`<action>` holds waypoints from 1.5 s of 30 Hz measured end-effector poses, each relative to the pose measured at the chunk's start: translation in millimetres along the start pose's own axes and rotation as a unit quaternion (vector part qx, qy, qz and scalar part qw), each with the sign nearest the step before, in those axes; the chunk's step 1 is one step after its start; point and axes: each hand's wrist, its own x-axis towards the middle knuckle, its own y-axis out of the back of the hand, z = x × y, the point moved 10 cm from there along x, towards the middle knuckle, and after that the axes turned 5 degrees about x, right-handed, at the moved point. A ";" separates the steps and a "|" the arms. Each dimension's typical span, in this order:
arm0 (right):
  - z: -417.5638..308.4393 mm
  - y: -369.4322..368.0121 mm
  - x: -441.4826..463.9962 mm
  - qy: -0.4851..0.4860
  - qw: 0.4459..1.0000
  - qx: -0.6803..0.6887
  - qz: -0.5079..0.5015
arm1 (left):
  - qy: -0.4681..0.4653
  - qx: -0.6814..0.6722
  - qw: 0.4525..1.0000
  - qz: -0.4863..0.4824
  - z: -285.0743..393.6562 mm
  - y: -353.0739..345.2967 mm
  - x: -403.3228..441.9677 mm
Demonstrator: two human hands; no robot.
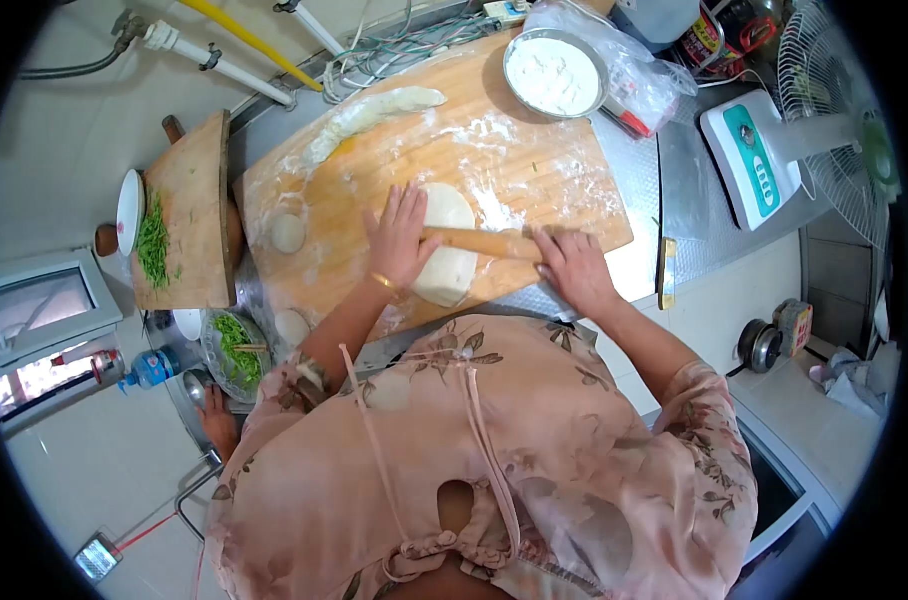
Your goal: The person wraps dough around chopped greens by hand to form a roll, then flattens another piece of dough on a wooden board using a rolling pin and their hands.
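A wooden rolling pin (484,242) lies across a flattened oval of dough (446,276) on a floured wooden board (544,180). At its left end is my left hand (400,235), fingers stretched forward and thumb against the pin; the pin's end disappears under this hand. My right hand (577,268) is closed around the right end, beyond the dough. Left of my left hand, a small round dough piece (287,233) rests on the board, and another round piece (292,327) sits near its front left edge. A long dough strip (374,120) lies toward the back.
A metal bowl of flour (556,74) stands at the back right, near a kitchen scale (749,160) and fan (834,110). Chopped greens (153,243) lie on a second board (199,215); more fill a glass bowl (236,352). Another person's hand (217,422) shows lower left.
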 end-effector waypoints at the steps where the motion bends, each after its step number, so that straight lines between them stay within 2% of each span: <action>1: 4.8 0.3 7.7 -0.013 1.000 -0.009 -0.002 | -0.004 -0.002 1.000 0.021 -3.8 -0.7 10.4; 4: 20.0 1.0 41.2 -0.013 1.000 -0.025 0.001 | 0.043 0.022 0.996 0.070 -20.8 -0.6 70.9; 7: 40.7 -3.8 66.8 -0.004 1.000 0.002 0.013 | 0.114 0.060 0.988 0.079 -25.4 27.9 111.6; 8: 47.8 -6.2 69.5 -0.004 1.000 0.017 0.019 | 0.102 0.092 0.972 0.192 -22.3 42.0 114.0; 11: 51.0 1.1 65.9 -0.042 0.993 0.107 0.009 | 0.178 -0.080 0.969 0.150 -40.7 52.9 110.0; 14: 67.7 6.6 34.4 -0.138 0.969 0.192 0.067 | 0.180 -0.309 0.915 0.190 -74.8 13.2 91.2; 17: 82.4 4.4 9.8 -0.228 0.949 0.205 0.077 | 0.071 -0.318 0.944 0.060 -53.6 -3.4 90.9; 20: 82.7 5.5 17.8 -0.241 0.950 0.184 0.071 | 0.004 -0.241 0.960 -0.143 -30.1 -22.4 90.6; 23: 91.5 -0.8 20.5 -0.271 0.939 0.211 0.035 | -0.079 -0.234 0.967 -0.068 -23.8 0.1 98.4; 24: 92.9 0.8 19.9 -0.273 0.935 0.222 0.043 | -0.029 -0.286 0.956 -0.054 -41.7 -0.5 102.2; 26: 94.8 1.9 17.7 -0.279 0.926 0.247 0.058 | 0.075 -0.382 0.921 -0.027 -88.2 -10.4 101.2; 29: 91.0 5.3 19.1 -0.277 0.936 0.212 0.057 | 0.308 -0.419 0.851 -0.071 -158.5 -43.8 61.0; 31: 90.9 4.7 19.3 -0.275 0.935 0.216 0.062 | 0.392 -0.589 0.706 -0.014 -154.6 -68.1 10.8; 33: 91.0 4.2 19.6 -0.277 0.934 0.218 0.061 | 0.420 -0.590 0.688 -0.050 -127.3 -67.8 -33.9; 35: 91.1 5.4 19.2 -0.281 0.933 0.218 0.055 | 0.381 -0.515 0.750 -0.164 -84.8 -57.9 -68.7; 37: 89.9 6.6 19.4 -0.284 0.933 0.215 0.051 | 0.362 -0.690 0.613 -0.132 -28.5 -44.9 -96.0; 40: 78.5 3.8 20.9 -0.237 0.948 0.205 0.059 | 0.337 -0.643 0.661 -0.193 -17.0 -49.9 -112.0; 43: 44.7 3.0 22.6 -0.178 0.961 0.208 0.035 | 0.270 -0.409 0.847 -0.208 -62.5 -66.2 -101.7; 45: 17.6 0.6 21.2 -0.147 0.967 0.208 0.017 | 0.214 -0.216 0.951 -0.061 -70.1 -11.1 -74.9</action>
